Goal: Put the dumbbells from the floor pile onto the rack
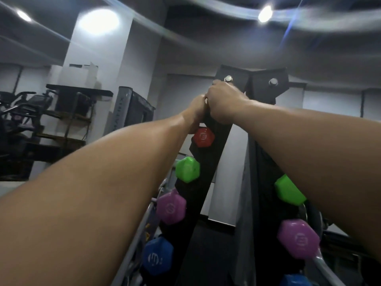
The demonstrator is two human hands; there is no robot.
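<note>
A black A-frame dumbbell rack [221, 145] stands right in front of me. On its left upright sit a red dumbbell [203, 137], a green one [187, 169], a purple one [171, 206] and a blue one [158, 255]. The right upright carries a green dumbbell [288, 190], a purple one [298, 238] and a blue one [294, 282]. Both my arms reach up to the top of the left upright. My right hand [223, 103] curls over the upright just above the red dumbbell, and what it covers is hidden. My left hand [195, 113] touches it from the left, fingers hidden.
A grey machine frame [132, 108] stands left of the rack. Dark shelves and exercise machines [31, 120] fill the far left. A white pillar [99, 58] rises behind them. The floor pile is out of view.
</note>
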